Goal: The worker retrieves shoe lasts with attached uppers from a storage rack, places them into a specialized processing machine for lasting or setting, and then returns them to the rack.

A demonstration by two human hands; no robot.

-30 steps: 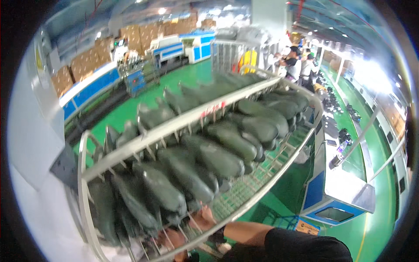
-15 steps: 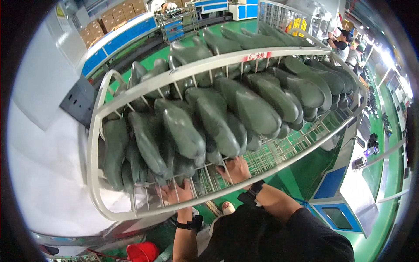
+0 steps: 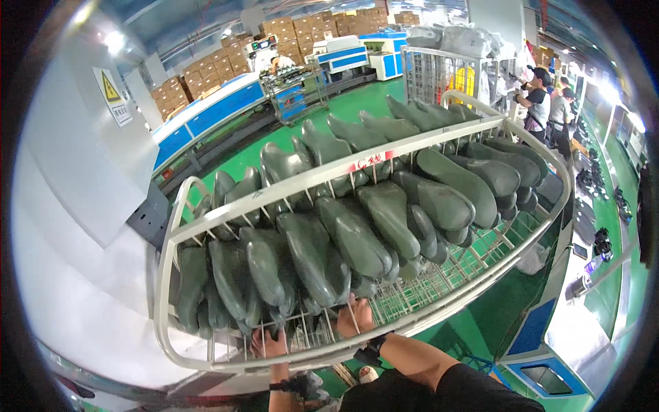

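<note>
A cream-coloured metal rack (image 3: 255, 207) fills the middle of the view. Rows of dark green shoe lasts (image 3: 353, 237) hang over its top rail, toes pointing toward me and away. Beneath the near row, my left hand (image 3: 269, 343) is closed around the rack's wire bars, its fingertips partly behind them. To its right my right hand (image 3: 354, 317) also grips the wirework, just under the lasts; the lasts and bars cover some of its fingers. Neither hand appears to hold a last.
A grey-white machine cabinet (image 3: 75, 178) stands close on the left. Blue-and-white workbenches (image 3: 213, 113) and stacked cartons (image 3: 206, 69) are behind. At right are a blue-and-white station (image 3: 549, 374), a wire cage cart (image 3: 429, 72) and people, including one in a black cap (image 3: 539, 99).
The view has tipped upward, showing more of the room behind. The rack and both hands sit lower in the picture, and the hands remain at the wire bars under the lasts.
</note>
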